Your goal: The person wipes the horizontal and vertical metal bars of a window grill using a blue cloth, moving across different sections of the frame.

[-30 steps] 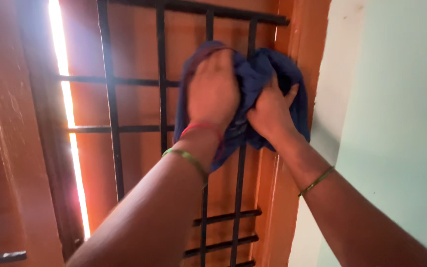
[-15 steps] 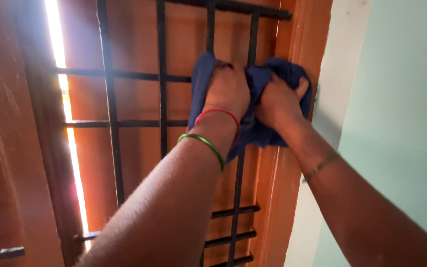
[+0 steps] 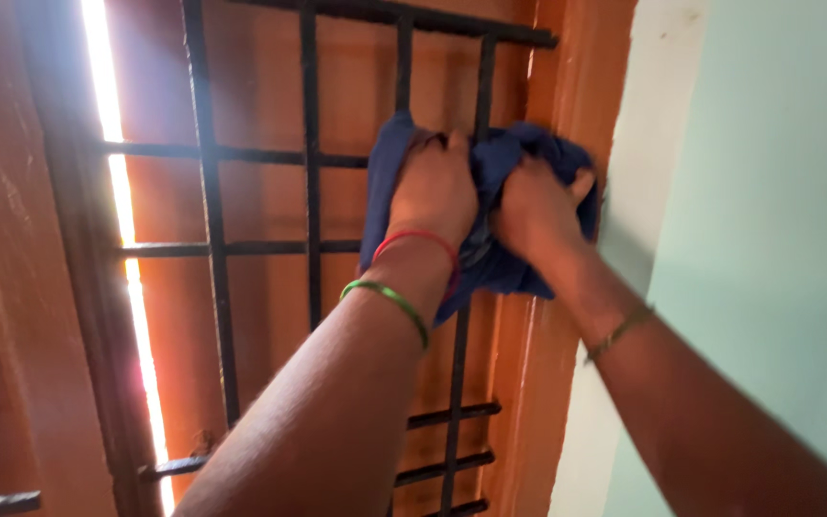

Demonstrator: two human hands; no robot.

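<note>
From the head camera, both hands press a dark blue cloth (image 3: 490, 254) against the black metal window grille (image 3: 310, 191), near the grille's upper right corner, just beside the orange-brown wooden frame (image 3: 567, 105). The left hand (image 3: 435, 187) is closed over the cloth's left part, fingers curled into the fabric; a red bangle (image 3: 423, 239) and a green bangle (image 3: 390, 299) sit on that wrist. The right hand (image 3: 533, 206) grips the bunched right part, touching the left hand; a thin gold bangle (image 3: 619, 330) circles its wrist. The cloth seems wrapped around a vertical bar, though the folds hide this. A pale green wall (image 3: 768, 239) lies beyond the frame's right edge.
</note>
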